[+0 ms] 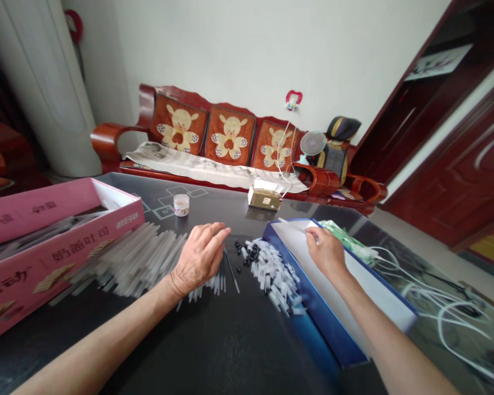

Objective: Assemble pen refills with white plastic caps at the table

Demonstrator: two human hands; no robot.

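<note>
My left hand (201, 252) hovers over the dark table, fingers stretched to the right and thumb hidden; nothing shows in it. Below it lie several thin rods (231, 271), dark at one end. A fanned pile of long translucent plastic tubes (144, 258) spreads to its left. My right hand (326, 251) pinches one slim translucent tube (292, 225) between thumb and fingers, above the open blue box (364, 285) with a white inside. Between the hands sits a heap of short clear plastic pieces (275, 274), with small black caps (252, 252) at its far-left edge.
On the left stands a pink carton (119, 225) holding more tubes. A small white jar (181, 205) and a tissue box (265, 197) are toward the back. White cables (440, 302) and a green-white packet (349, 241) lie right of the blue box. Beyond is a wooden sofa (107, 140).
</note>
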